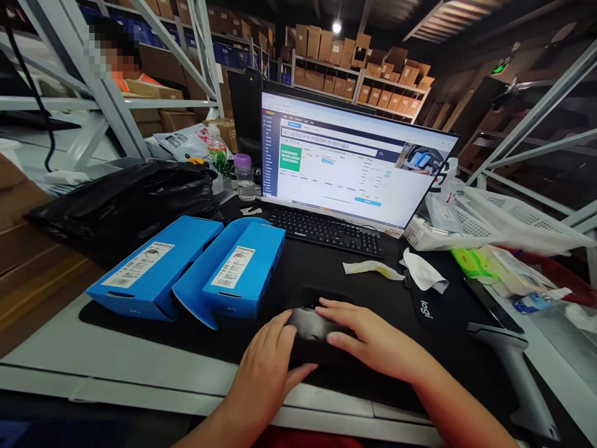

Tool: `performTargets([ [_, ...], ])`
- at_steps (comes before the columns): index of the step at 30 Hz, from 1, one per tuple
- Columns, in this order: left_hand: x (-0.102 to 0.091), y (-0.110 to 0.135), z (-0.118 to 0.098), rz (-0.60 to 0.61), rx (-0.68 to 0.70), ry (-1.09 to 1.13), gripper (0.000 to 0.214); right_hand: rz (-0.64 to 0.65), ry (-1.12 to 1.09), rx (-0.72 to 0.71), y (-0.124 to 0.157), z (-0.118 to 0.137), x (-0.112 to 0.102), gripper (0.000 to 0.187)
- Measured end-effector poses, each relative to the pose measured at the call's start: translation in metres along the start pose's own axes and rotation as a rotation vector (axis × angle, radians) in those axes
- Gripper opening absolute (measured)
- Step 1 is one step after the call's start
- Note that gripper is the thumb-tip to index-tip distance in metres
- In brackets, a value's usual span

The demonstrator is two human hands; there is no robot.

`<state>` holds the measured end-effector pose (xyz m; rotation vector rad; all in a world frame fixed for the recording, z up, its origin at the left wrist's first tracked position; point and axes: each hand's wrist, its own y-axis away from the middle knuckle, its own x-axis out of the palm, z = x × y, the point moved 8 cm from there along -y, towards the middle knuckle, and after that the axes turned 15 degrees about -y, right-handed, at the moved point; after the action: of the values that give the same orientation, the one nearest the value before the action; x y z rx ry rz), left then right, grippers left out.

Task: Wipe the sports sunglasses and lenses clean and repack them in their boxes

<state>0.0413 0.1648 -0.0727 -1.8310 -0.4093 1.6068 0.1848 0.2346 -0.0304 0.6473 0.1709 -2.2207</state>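
A black computer mouse [310, 325] was held between the left hand [265, 361] and the right hand [373, 336]. Its side was touched by the curled left fingers [280, 325], and its top was reached by the bent right fingers [333, 314]. Two blue boxes [231, 274] were kept to its left, and a keyboard [326, 231] was seen ahead.

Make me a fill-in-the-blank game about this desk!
The boxes beside the keyboard are ____. The bottle near the screen has a ____ cap. The left hand and right hand rest on a ____ object. The white basket sits to the ____ of the screen.

Missing words: blue, purple, black, right.
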Motion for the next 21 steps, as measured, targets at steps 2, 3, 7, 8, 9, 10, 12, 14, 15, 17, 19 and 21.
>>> performTargets([
  [2,0.003,-0.001,0.000,0.013,0.015,-0.011,0.038,-0.031,0.032,0.042,0.019,0.003,-0.007,0.045],
  [3,0.005,-0.002,0.000,0.024,0.026,-0.017,0.042,-0.065,0.046,0.059,0.027,0.002,-0.009,0.045],
  [7,0.008,-0.011,-0.002,0.081,0.082,-0.038,0.058,-0.193,0.071,0.116,0.045,-0.011,-0.009,0.050],
  [8,0.008,-0.014,-0.003,0.094,0.104,-0.042,0.058,-0.192,0.061,0.122,0.045,-0.015,-0.005,0.052],
  [9,0.007,-0.017,-0.005,0.106,0.130,-0.044,0.055,-0.172,0.047,0.118,0.043,-0.018,0.000,0.056],
  [10,0.006,-0.020,-0.007,0.113,0.158,-0.046,0.051,-0.137,0.036,0.104,0.040,-0.019,0.005,0.061],
  [12,0.002,-0.024,-0.012,0.110,0.217,-0.037,0.041,-0.062,0.046,0.060,0.033,-0.017,0.014,0.074],
  [14,-0.001,-0.027,-0.017,0.095,0.260,-0.007,0.035,-0.015,0.081,0.016,0.029,-0.010,0.013,0.081],
  [15,-0.002,-0.027,-0.018,0.084,0.268,0.014,0.035,-0.003,0.085,-0.009,0.029,-0.005,0.008,0.079],
  [17,-0.002,-0.027,-0.017,0.066,0.249,0.055,0.033,0.008,0.010,-0.071,0.032,0.005,-0.011,0.065],
  [19,0.000,-0.027,-0.013,0.070,0.211,0.094,0.029,-0.086,-0.114,-0.138,0.038,0.009,-0.049,0.044],
  [21,0.004,-0.028,-0.009,0.096,0.189,0.129,0.025,-0.339,-0.144,-0.154,0.041,-0.003,-0.104,0.031],
])
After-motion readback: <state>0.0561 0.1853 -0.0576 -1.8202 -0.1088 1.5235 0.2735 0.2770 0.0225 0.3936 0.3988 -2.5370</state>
